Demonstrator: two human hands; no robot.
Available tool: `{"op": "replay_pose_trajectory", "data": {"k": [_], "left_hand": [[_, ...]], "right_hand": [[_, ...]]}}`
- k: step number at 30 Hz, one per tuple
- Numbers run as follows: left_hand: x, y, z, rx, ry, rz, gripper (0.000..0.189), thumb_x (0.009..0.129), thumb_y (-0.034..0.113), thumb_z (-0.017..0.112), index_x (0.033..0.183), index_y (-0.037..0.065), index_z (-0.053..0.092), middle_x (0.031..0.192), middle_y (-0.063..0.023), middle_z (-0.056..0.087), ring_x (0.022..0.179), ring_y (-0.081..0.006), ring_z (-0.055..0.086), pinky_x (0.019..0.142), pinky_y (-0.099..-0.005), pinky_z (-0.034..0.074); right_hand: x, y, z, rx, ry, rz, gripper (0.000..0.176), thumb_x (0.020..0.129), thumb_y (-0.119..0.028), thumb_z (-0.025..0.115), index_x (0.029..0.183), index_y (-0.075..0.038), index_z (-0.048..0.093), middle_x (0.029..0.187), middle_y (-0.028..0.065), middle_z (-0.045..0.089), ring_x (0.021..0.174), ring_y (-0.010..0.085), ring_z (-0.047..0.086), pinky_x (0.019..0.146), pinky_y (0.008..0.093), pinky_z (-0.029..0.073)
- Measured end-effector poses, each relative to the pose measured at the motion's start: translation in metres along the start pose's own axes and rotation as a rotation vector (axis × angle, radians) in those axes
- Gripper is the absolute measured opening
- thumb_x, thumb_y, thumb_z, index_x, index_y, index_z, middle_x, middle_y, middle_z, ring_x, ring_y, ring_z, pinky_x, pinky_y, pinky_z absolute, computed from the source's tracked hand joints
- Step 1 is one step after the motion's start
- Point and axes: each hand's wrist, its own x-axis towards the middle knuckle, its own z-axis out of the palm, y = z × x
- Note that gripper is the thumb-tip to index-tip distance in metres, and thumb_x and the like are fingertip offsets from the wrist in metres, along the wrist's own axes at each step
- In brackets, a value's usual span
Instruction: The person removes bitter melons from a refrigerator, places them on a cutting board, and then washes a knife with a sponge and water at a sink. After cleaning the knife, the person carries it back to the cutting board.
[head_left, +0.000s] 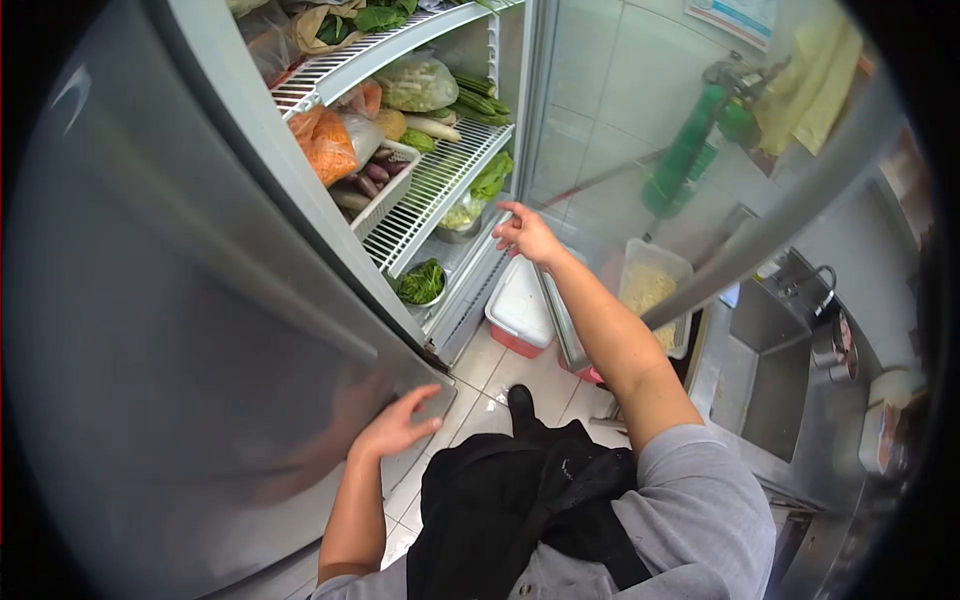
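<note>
My right hand (527, 234) reaches forward by the opening of an upright fridge, its fingers apart and holding nothing. Close to its left in view, on the lowest level, are a metal bowl with pale leafy greens (462, 216) and a bowl of dark green vegetables (421, 283). Lower down, my left hand (398, 424) is open with fingers spread, in front of the grey fridge door (220, 330). On the wire shelf (438, 172) above sit a white basket (385, 205) of purple eggplants and a bag of shredded orange vegetable (323, 143).
A white-lidded tub with a red base (522, 300) stands on the tiled floor (480, 366). The transparent door's metal edge (770, 235) crosses the right side. Behind it are a green cylinder (685, 150) and a tub of pale food (650, 285). A metal sink (745, 375) is at right.
</note>
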Motion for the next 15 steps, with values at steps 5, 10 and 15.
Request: {"op": "replay_pose_trajectory", "data": {"k": [5,10,15], "left_hand": [[0.025,-0.012,0.007,-0.312,0.002,-0.092,0.059,0.103,0.032,0.055,0.154,0.011,0.033,0.147,-0.0159,0.049,0.134,-0.0267,0.048,0.112,-0.0393,0.036],[0.144,0.038,0.019,-0.475,0.356,0.057,0.063,0.106,0.037,0.050,0.154,0.002,0.030,0.149,-0.0161,0.046,0.138,-0.0268,0.045,0.111,-0.0377,0.036],[0.210,0.090,-0.015,-0.122,0.405,0.125,0.045,0.100,0.019,0.057,0.141,0.004,0.048,0.144,-0.0156,0.051,0.135,-0.0302,0.048,0.111,-0.0414,0.037]], "right_hand": [[0.119,0.011,-0.006,0.404,0.094,0.093,0.059,0.095,-0.008,0.060,0.148,-0.001,0.033,0.104,0.0167,0.069,0.075,0.0213,0.068,0.060,0.0317,0.054],[0.262,-0.012,0.009,0.644,0.049,0.084,0.054,0.095,-0.005,0.055,0.145,-0.001,0.035,0.103,0.0188,0.068,0.075,0.0250,0.070,0.061,0.0323,0.058],[0.394,-0.042,0.028,0.388,-0.081,0.338,0.026,0.095,-0.004,0.051,0.120,0.002,0.056,0.087,0.0190,0.068,0.067,0.0261,0.069,0.050,0.0330,0.055]]}}
